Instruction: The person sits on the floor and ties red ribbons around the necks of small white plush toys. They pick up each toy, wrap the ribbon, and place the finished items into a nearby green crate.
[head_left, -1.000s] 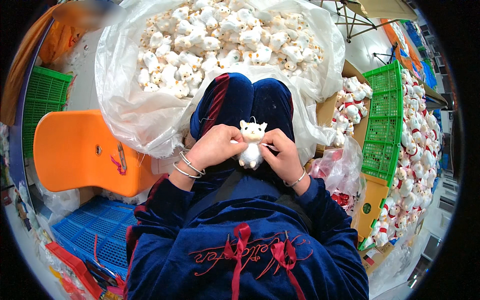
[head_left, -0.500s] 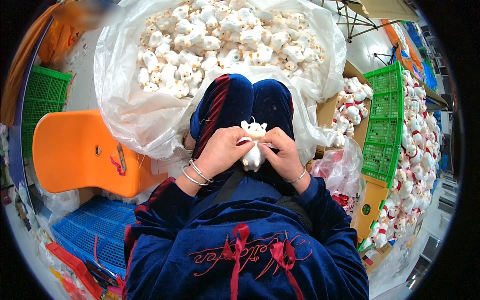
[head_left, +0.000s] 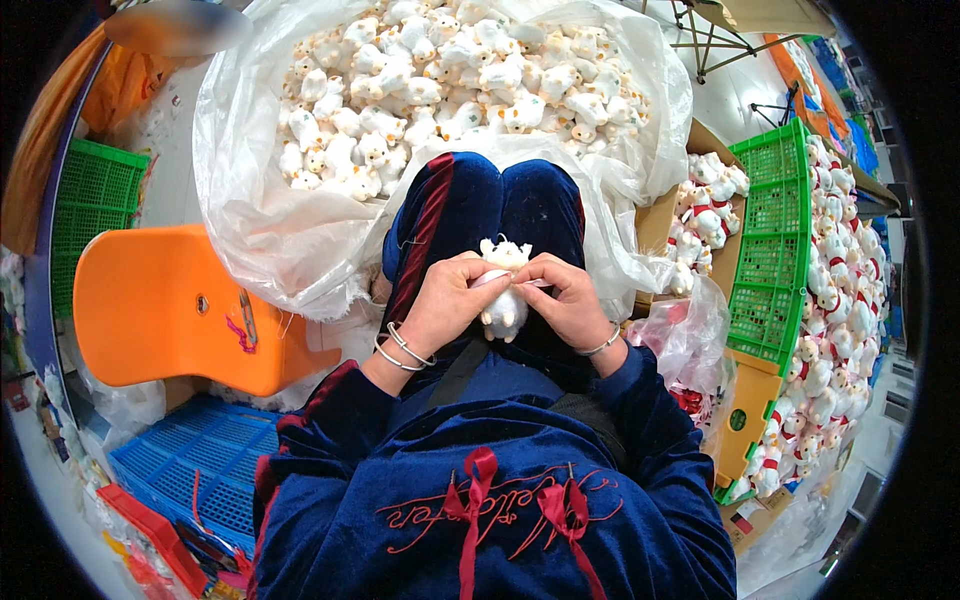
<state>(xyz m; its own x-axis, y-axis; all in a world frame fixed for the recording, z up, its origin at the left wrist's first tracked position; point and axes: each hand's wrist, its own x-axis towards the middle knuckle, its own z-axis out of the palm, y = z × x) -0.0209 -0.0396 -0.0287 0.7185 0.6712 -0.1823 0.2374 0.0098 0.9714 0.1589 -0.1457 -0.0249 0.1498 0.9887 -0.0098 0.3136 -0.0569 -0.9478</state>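
Note:
A small white plush animal toy (head_left: 504,318) with a cream head rests on my lap between my hands, its feet toward me. A narrow pale ribbon (head_left: 490,277) lies at its neck. My left hand (head_left: 447,298) pinches one part of this ribbon between thumb and fingers. From the other side, my right hand (head_left: 567,303) pinches the ribbon too, close to the left fingertips. Fingers cover much of the neck and the lower face, so I cannot tell how the ribbon crosses there.
Ahead lies a large clear plastic sack (head_left: 240,170) heaped with white plush toys (head_left: 450,75). An orange chair (head_left: 150,300) with small snips (head_left: 246,315) stands left, above a blue crate (head_left: 205,455). At right are a cardboard box (head_left: 655,225) and a green crate (head_left: 770,250) with red-scarfed toys.
My hands have come closer together at the toy's neck, drawing the ribbon parts toward each other. The toy's face is now more covered by my fingers.

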